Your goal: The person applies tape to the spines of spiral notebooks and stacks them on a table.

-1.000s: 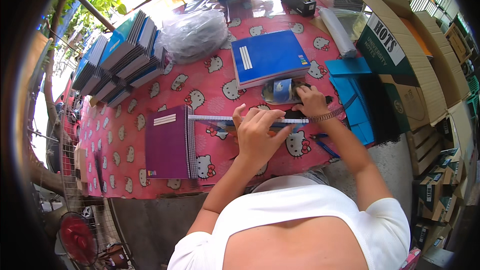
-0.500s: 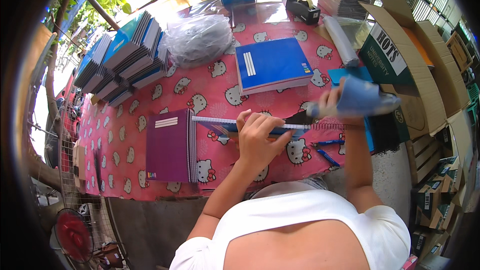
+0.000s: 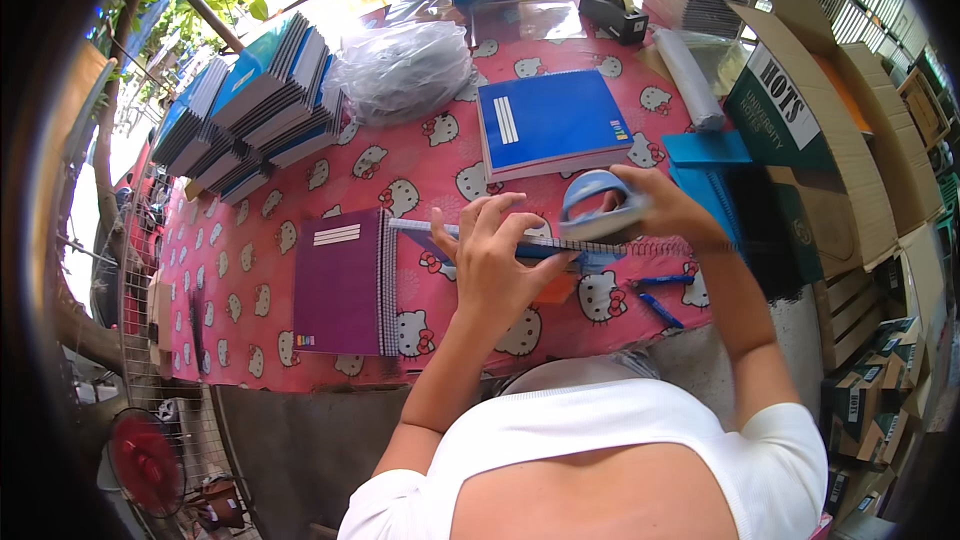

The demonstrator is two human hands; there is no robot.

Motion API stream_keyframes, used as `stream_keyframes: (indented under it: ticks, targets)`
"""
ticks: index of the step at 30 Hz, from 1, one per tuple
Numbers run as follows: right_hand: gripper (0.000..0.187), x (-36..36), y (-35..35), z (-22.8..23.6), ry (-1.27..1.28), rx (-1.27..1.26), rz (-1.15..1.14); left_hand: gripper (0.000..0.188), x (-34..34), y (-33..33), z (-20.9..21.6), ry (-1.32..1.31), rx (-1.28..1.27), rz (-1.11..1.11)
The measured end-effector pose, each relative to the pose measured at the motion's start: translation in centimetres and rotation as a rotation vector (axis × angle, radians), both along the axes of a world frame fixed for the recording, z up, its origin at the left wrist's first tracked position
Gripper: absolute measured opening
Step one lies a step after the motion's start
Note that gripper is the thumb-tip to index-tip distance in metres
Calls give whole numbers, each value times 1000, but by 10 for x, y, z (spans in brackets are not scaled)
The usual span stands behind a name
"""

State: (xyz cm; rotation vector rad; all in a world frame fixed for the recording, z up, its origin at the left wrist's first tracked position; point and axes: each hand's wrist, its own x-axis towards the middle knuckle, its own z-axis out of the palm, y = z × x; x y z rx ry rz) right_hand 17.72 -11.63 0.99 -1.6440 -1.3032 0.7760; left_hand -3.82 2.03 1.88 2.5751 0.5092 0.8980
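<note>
A spiral notebook (image 3: 412, 228) stands on edge before me, its perforated spine upward. My left hand (image 3: 495, 252) holds it near the middle, fingers over the far side and thumb on the near side. From the right end of the spine a dark wire coil (image 3: 665, 249) sticks out. My right hand (image 3: 662, 208) grips a light blue slide slipper (image 3: 603, 198), slightly blurred, against or just above the spine where the coil enters; contact is hard to tell. Just left lie purple notebooks (image 3: 340, 285) with punched edges.
Blue-handled pliers (image 3: 660, 300) lie near the front edge. Blue notebooks (image 3: 555, 120) sit behind my hands, notebook stacks (image 3: 265, 90) and plastic bags (image 3: 400, 70) at back left. A tape dispenser (image 3: 614, 15) and an open carton (image 3: 775, 105) stand to the right.
My right hand has swung the slipper left and down from above the coil to the notebook's spine. My left fingers have spread wider on the notebook.
</note>
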Motion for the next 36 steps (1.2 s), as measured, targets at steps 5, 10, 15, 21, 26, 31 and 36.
stream_keyframes:
  ticks: [5,10,15,21,26,31,36]
  targets:
    - [47,-1,17,10,157,106,38,34,-12,11,-5,-6,0,132]
    - [52,9,28,-17,77,198,53,36,-15,22,-1,-5,-23,208]
    - [58,1,53,-22,120,-19,-32,40,-19,35,-5,43,-122,181]
    - [49,-16,82,-10,-380,-78,21,47,-28,45,-2,-60,-21,232]
    - [50,-10,100,-20,-50,141,124,58,-35,58,-12,-165,-136,325]
    - [54,-32,111,-8,193,240,364,64,-40,61,-34,-311,-262,270]
    - [57,-32,109,-7,554,293,284,62,-45,59,-38,-316,-471,196]
